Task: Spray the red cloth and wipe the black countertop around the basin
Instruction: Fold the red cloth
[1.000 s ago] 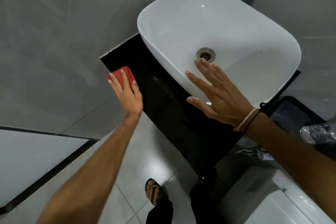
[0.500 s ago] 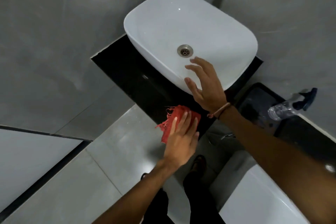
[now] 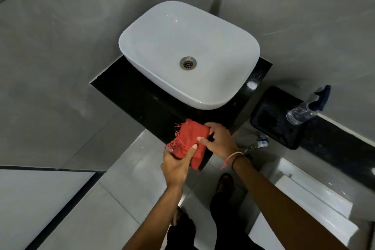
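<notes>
Both my hands now grasp the red cloth (image 3: 187,140) at the black countertop's (image 3: 132,89) front edge: my right hand (image 3: 220,141) left the basin (image 3: 233,87), my left hand (image 3: 177,165) stopped wiping, probably refolding.

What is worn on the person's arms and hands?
Both arms are bare, with no sleeves or gloves. The right hand has two thin bands at the wrist: a pale pink cord with a loose end hanging down, and a dark one beside it. The left hand wears nothing.
</notes>
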{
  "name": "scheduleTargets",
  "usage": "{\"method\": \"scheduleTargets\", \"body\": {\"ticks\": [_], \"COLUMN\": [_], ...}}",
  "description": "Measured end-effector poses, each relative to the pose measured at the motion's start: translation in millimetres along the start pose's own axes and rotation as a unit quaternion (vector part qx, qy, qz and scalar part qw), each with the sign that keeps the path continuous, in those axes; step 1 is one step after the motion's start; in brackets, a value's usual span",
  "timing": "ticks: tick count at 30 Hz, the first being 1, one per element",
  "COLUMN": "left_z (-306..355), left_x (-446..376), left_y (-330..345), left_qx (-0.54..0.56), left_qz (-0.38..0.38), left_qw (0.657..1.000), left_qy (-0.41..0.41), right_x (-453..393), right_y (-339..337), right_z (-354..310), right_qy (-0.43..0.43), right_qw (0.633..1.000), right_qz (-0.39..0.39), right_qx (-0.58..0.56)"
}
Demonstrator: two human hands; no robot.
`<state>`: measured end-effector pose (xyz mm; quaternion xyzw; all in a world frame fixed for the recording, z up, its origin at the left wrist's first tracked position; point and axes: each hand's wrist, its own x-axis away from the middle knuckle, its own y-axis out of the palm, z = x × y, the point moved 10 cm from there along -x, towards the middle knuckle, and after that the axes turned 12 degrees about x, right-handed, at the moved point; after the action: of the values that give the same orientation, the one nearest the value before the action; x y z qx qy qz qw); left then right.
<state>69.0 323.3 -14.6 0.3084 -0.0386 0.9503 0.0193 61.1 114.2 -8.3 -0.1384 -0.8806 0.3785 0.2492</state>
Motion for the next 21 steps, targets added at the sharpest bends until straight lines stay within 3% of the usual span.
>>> {"method": "scheduleTargets", "body": {"ticks": [3, 7, 10, 13, 16, 21], "left_z": [18.7, 39.9, 49.1, 53.1, 41.5, 2.6], "left_x": [-4.4, -4.5, 1.2, 11.5, 8.5, -21.5], "left_y": [12.7, 43.7, 86.2, 159.0, 237.1, 339.7], "left_qx": [-0.054, -0.119, -0.14, -0.136, -0.16, -0.226], "left_qz": [0.0, -0.058, -0.146, -0.237, -0.287, -0.28], "left_qw": [0.997, 0.986, 0.973, 0.954, 0.938, 0.929], "left_qy": [0.047, 0.1, 0.114, 0.123, 0.111, 0.086], "right_x": [3.3, 26.5, 51.3, 67.6, 71.4, 43.1], "right_y": [-5.1, -19.2, -28.6, -42.4, -64.5, -106.9], "right_z": [0.8, 27.7, 78.1, 131.4, 182.4, 263.3], "right_qy": [0.0, 0.035, 0.111, 0.16, 0.22, 0.328], "right_qw": [0.998, 0.965, 0.905, 0.819, 0.793, 0.788], "right_qz": [-0.035, -0.039, -0.012, -0.033, -0.027, 0.096], "right_qx": [-0.043, -0.258, -0.409, -0.551, -0.568, -0.512]}}
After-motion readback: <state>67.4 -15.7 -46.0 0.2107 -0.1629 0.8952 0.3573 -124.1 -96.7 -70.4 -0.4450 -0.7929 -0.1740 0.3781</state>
